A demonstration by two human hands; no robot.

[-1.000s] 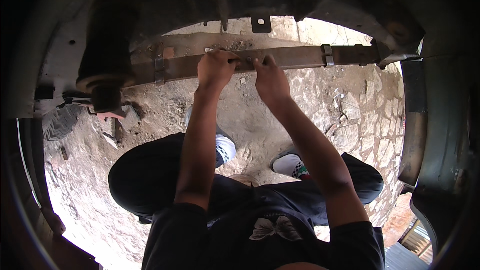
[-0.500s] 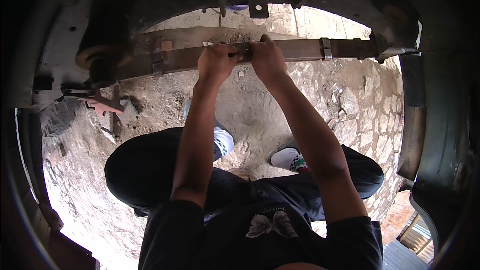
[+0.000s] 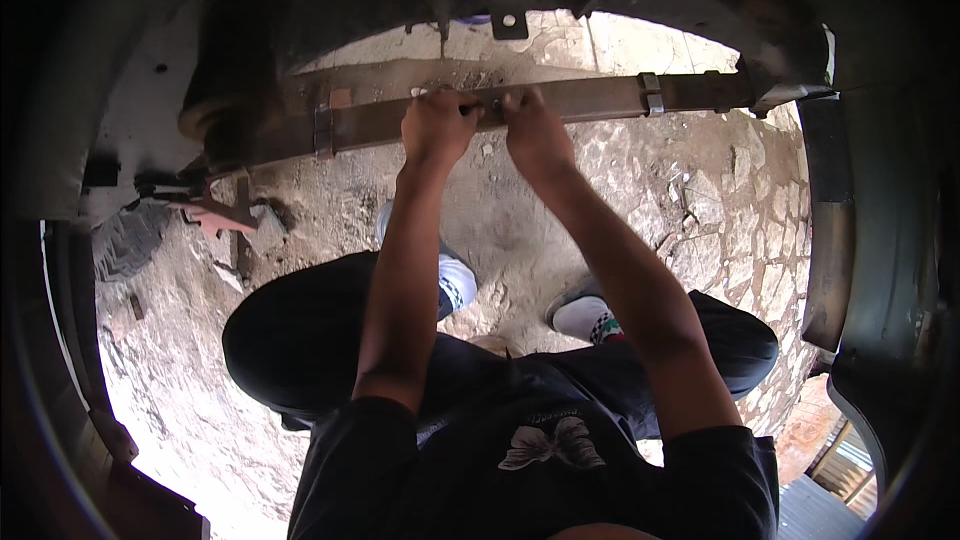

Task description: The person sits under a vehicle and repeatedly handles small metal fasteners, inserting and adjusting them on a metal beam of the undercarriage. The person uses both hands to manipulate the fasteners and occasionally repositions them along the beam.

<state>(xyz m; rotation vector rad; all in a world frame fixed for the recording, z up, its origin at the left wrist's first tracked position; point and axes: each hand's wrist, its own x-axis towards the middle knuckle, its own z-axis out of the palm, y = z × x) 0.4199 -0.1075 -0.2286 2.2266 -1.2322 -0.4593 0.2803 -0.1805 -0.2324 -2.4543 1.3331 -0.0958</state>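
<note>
1. I have the metal bar (image 3: 600, 100) across the upper middle of the frame, running from the dark cylinder (image 3: 235, 70) at upper left to a dark bracket (image 3: 785, 85) at upper right, with its right end sitting slightly higher.
2. I see the left hand (image 3: 437, 128) at the bar, just left of the frame's centre line, back of the hand toward me, fingers curled in against the metal. Whether it grips anything small, I cannot tell.
3. I see the right hand (image 3: 538, 137) close beside it, slightly right of centre, fingers bent at the bar. I cannot tell whether it pinches something or only presses there.
4. Between the two hands I make out a small dark spot on the bar, too small for me to identify.
5. I find one clamp (image 3: 323, 130) around the bar left of the hands and another clamp (image 3: 653, 95) to their right.
6. Above the hands, at top centre, a tab with a round hole (image 3: 509, 30) hangs from the dark underside.
7. At left I have a reddish metal piece (image 3: 215, 215) near a tyre (image 3: 130, 242).
8. Below, the person squats on rough ground (image 3: 510, 220), knees spread, in dark trousers (image 3: 290, 330) and a dark T-shirt (image 3: 450, 480).
</note>
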